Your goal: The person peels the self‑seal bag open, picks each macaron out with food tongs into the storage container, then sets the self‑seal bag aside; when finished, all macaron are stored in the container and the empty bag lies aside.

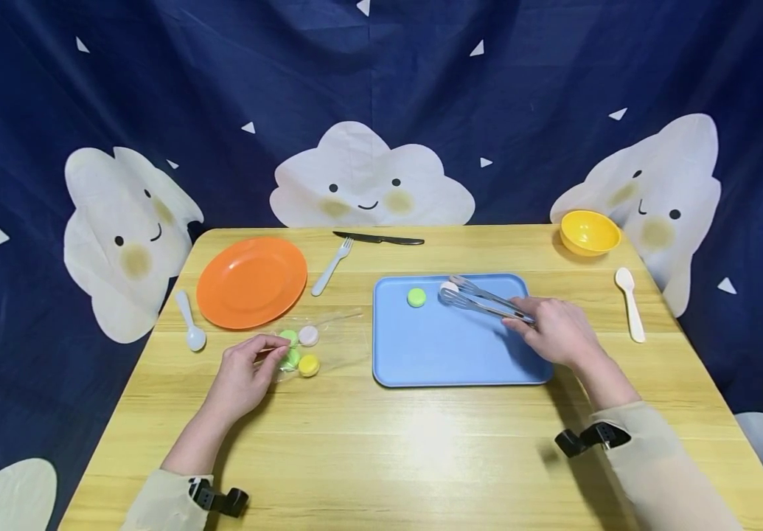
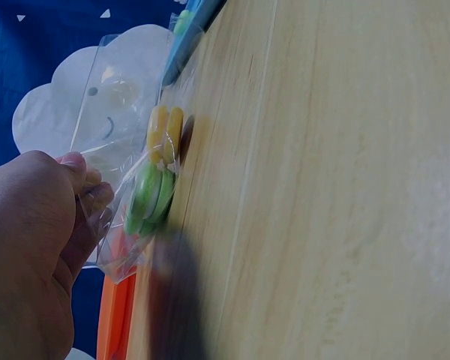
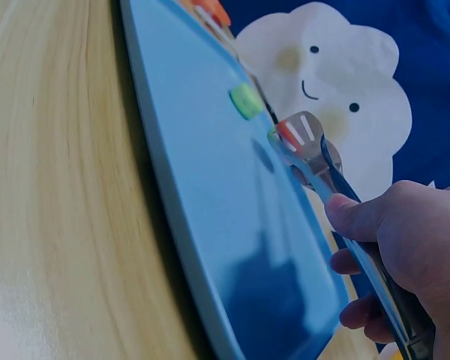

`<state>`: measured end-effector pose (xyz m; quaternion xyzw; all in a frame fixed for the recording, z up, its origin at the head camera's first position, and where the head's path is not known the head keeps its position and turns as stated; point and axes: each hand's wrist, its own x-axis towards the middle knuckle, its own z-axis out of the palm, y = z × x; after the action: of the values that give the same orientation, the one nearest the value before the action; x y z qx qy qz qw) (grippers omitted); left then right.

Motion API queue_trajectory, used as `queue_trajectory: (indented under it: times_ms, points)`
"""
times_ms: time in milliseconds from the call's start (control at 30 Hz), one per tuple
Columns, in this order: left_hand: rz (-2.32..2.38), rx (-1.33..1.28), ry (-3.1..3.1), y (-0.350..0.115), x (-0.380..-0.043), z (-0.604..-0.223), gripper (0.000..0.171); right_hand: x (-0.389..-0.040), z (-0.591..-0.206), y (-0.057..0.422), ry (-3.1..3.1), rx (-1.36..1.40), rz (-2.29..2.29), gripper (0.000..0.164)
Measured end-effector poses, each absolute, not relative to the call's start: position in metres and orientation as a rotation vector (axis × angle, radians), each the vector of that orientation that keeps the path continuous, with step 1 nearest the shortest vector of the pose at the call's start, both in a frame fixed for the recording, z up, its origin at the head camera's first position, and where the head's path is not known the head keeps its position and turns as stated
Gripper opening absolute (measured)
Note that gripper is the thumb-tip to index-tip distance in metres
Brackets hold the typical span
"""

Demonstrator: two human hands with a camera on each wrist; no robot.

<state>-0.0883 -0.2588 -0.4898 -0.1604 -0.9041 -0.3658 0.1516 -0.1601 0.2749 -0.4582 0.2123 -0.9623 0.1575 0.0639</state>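
Note:
My left hand (image 1: 243,372) pinches the edge of a clear plastic bag (image 1: 338,346) lying on the table. Through the film show green macarons (image 2: 150,199), a yellow macaron (image 1: 309,366) and a pale pinkish one (image 1: 308,335). My right hand (image 1: 556,330) grips metal tongs (image 1: 487,299) over the far side of a blue tray (image 1: 447,358). At the tong heads is a whitish macaron (image 1: 449,287); whether they clamp it is hard to tell. A green macaron (image 1: 416,297) lies on the tray, left of the tongs.
Left of the tray are an orange plate (image 1: 251,282), a pale spoon (image 1: 190,322) and a pale fork (image 1: 332,267). A black knife (image 1: 378,239) lies along the back edge. A yellow bowl (image 1: 590,233) and a white spoon (image 1: 630,304) stand at the right.

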Motion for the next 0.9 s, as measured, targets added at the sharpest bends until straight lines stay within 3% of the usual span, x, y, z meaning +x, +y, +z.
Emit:
queue_trajectory:
  times_ms: [167, 433, 900]
  points:
    - [-1.048, -0.458, -2.592, -0.26, -0.088, -0.49, 0.011, -0.162, -0.46, 0.277, -2.943, 0.633, 0.466, 0.03]
    - [-1.043, -0.433, -2.614, -0.261, -0.089, -0.489, 0.011, -0.159, -0.449, 0.267, -2.946, 0.619, 0.501, 0.05]
    - [-1.063, -0.414, -2.613, -0.26, -0.088, -0.488, 0.01, -0.148, -0.441, 0.18, -2.894, 0.935, 0.541, 0.05]
